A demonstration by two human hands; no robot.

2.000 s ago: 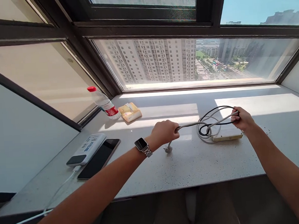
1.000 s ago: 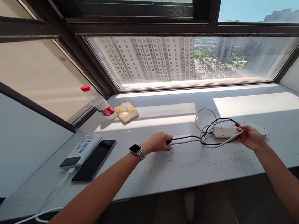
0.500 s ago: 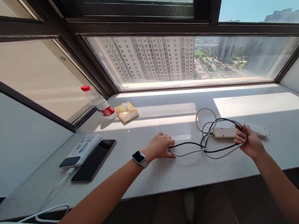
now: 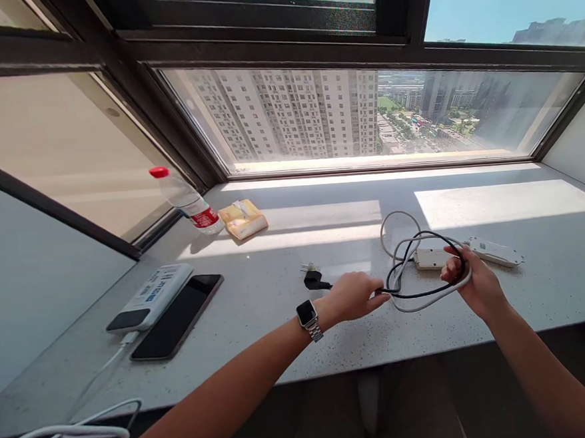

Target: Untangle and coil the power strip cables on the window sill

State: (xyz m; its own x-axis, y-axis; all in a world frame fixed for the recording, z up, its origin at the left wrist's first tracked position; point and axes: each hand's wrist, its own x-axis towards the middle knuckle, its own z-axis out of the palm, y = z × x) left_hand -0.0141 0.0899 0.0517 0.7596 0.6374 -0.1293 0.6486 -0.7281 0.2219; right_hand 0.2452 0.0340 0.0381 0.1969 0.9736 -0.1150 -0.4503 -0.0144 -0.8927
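A bundle of one black and one white power cable (image 4: 423, 294) hangs in loops between my two hands above the stone window ledge (image 4: 330, 330). My left hand (image 4: 352, 295), a watch on its wrist, is closed on the cables near their plug end; the black plug (image 4: 313, 279) sticks out behind it. Fingers of my right hand (image 4: 470, 280) are curled through the loops at the other end. A white power strip (image 4: 435, 257) lies just beyond the loops, and a second white strip (image 4: 495, 251) lies to its right.
At the back left stand a tilted water bottle with a red cap (image 4: 183, 200) and a yellow packet (image 4: 243, 218). A white power bank (image 4: 150, 297) and a dark phone (image 4: 178, 315) lie at the left, with a white cord (image 4: 67, 435) trailing off the front edge.
The cables were stretched out between my hands; now my left hand has moved right, toward the right hand, shortening the loops. The black plug has come into sight behind my left hand.
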